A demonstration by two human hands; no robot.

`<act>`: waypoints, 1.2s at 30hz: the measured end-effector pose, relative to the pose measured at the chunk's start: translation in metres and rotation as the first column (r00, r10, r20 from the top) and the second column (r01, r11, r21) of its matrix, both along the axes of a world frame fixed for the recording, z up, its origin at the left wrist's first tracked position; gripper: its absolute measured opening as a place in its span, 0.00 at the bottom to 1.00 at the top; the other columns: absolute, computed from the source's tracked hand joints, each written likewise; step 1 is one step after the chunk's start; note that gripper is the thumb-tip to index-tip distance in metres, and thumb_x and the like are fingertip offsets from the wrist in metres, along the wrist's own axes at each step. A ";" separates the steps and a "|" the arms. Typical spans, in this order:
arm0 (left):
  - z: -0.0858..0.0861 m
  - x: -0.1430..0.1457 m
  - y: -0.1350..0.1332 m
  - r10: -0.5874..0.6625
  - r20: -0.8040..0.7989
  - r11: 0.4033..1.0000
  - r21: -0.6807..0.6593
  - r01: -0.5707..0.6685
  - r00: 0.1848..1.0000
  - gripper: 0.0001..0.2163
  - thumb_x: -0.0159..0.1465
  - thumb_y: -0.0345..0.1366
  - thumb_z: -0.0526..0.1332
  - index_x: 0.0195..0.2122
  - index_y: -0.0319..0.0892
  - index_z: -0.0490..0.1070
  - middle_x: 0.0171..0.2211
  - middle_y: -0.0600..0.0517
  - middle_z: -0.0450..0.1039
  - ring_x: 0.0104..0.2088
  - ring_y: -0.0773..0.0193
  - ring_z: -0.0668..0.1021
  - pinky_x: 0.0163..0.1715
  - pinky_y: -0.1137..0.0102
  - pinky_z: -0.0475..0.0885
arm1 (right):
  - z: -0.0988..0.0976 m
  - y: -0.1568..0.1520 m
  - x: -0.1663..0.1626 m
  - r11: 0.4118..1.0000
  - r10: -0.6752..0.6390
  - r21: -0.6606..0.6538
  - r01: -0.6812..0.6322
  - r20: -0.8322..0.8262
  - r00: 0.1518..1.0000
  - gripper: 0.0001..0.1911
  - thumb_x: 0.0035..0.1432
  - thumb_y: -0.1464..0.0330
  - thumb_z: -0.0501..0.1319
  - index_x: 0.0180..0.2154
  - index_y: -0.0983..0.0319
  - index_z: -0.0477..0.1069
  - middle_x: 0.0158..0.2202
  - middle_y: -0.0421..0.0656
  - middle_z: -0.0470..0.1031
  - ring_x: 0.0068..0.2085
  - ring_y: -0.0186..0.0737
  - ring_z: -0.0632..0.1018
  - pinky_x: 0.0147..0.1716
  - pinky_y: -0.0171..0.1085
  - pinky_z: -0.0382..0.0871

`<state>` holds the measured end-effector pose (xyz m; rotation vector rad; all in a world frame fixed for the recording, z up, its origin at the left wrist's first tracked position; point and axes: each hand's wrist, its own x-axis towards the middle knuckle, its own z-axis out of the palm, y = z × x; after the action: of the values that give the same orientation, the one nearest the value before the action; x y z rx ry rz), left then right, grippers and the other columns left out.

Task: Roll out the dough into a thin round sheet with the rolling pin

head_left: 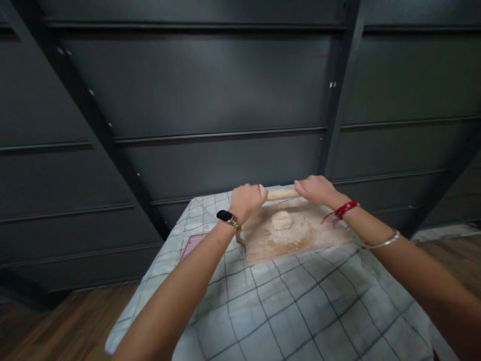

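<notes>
A dark grey panelled wall (225, 90), ribbed with metal framing, fills the background, and wood-patterned flooring (86, 321) shows at the lower left and far right. In front of the wall, through the head camera, I view a table covered by a white tablecloth (285, 316) with a dark grid. On it lies a wooden board (259, 253), dusted pale, with browner patches near its front edge. The lump of dough (281, 219) rests on the board near its middle: cream-white, rounded, low and softly uneven on top, with loose white flour (291, 235) spread around its near side. Just beyond the dough, at the board's far side, I see a plain, light wooden rolling pin (281, 194), only its middle length exposed. The left hand (247, 198) and right hand (314, 190) grip its two ends, fingers curled closed around the wood, thumbs toward the centre. I cannot tell whether the pin touches the board. The left wrist bears a black smart band (224, 215), any marking on its face too small for me to read; the right, a red cord bracelet (341, 210), with a silver bangle (387, 241) farther up the forearm. A pink phone-like object (193, 244) lies left of the board, partly hidden by the left forearm.
</notes>
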<state>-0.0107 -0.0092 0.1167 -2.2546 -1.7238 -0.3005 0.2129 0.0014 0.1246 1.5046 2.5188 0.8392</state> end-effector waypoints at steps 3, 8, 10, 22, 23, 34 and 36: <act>0.020 -0.001 -0.001 0.001 0.009 0.999 0.049 -0.001 1.000 0.26 0.71 0.34 0.35 0.41 0.31 0.73 0.33 0.40 0.74 0.41 0.52 0.77 0.39 0.63 0.68 | 0.017 -0.006 0.000 0.990 -0.018 0.136 0.024 -0.049 0.999 0.19 0.67 0.71 0.43 0.44 0.69 0.72 0.35 0.56 0.78 0.36 0.50 0.79 0.30 0.38 0.64; -0.045 -0.001 -0.009 -0.069 -0.109 0.992 -0.110 0.057 0.992 0.16 0.68 0.32 0.47 0.38 0.34 0.74 0.31 0.40 0.75 0.35 0.53 0.78 0.32 0.64 0.71 | -0.056 -0.002 -0.012 0.989 0.064 -0.131 -0.064 -0.004 0.998 0.15 0.65 0.72 0.48 0.39 0.66 0.74 0.36 0.54 0.79 0.35 0.48 0.79 0.28 0.37 0.64; -0.069 -0.002 -0.007 -0.135 -0.173 0.982 -0.158 0.107 0.976 0.16 0.68 0.32 0.46 0.42 0.34 0.74 0.33 0.40 0.75 0.36 0.51 0.78 0.32 0.63 0.71 | -0.077 0.001 -0.012 0.983 0.074 -0.168 -0.074 -0.004 0.997 0.15 0.65 0.70 0.48 0.40 0.65 0.74 0.36 0.53 0.79 0.36 0.47 0.79 0.28 0.37 0.65; 0.000 -0.002 0.002 0.037 -0.058 0.999 0.027 -0.036 0.998 0.23 0.69 0.37 0.41 0.40 0.35 0.77 0.35 0.39 0.76 0.40 0.49 0.79 0.36 0.62 0.71 | -0.013 0.007 -0.005 1.000 0.006 -0.016 -0.006 -0.023 1.000 0.19 0.67 0.71 0.43 0.46 0.69 0.71 0.37 0.57 0.78 0.38 0.49 0.79 0.30 0.38 0.65; -0.009 -0.005 0.004 0.020 -0.092 1.000 -0.021 -0.022 0.996 0.23 0.69 0.36 0.41 0.41 0.35 0.76 0.36 0.39 0.76 0.40 0.48 0.79 0.35 0.62 0.71 | -0.022 0.009 -0.007 0.998 0.037 -0.055 -0.038 -0.007 0.999 0.18 0.67 0.71 0.45 0.45 0.68 0.71 0.37 0.56 0.78 0.38 0.49 0.79 0.30 0.38 0.64; -0.071 -0.021 0.036 -0.212 -0.186 0.942 -0.300 0.150 0.959 0.22 0.70 0.34 0.40 0.44 0.34 0.74 0.41 0.39 0.76 0.41 0.54 0.78 0.36 0.67 0.69 | -0.067 0.039 -0.015 0.942 0.037 -0.321 -0.097 -0.190 0.981 0.22 0.68 0.67 0.44 0.42 0.68 0.76 0.39 0.55 0.78 0.40 0.45 0.77 0.33 0.35 0.63; -0.070 -0.022 0.046 -0.194 -0.124 0.942 -0.301 0.150 0.973 0.21 0.69 0.34 0.41 0.43 0.34 0.74 0.41 0.39 0.76 0.42 0.54 0.78 0.38 0.67 0.69 | -0.065 0.045 -0.017 0.935 -0.014 -0.347 -0.075 -0.247 0.969 0.25 0.68 0.68 0.42 0.40 0.69 0.76 0.39 0.55 0.79 0.39 0.42 0.77 0.34 0.34 0.63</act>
<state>-0.0324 0.0367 0.0468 -2.5665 -1.5809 0.0969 0.1957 0.0467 0.0598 1.5250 2.6806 0.1839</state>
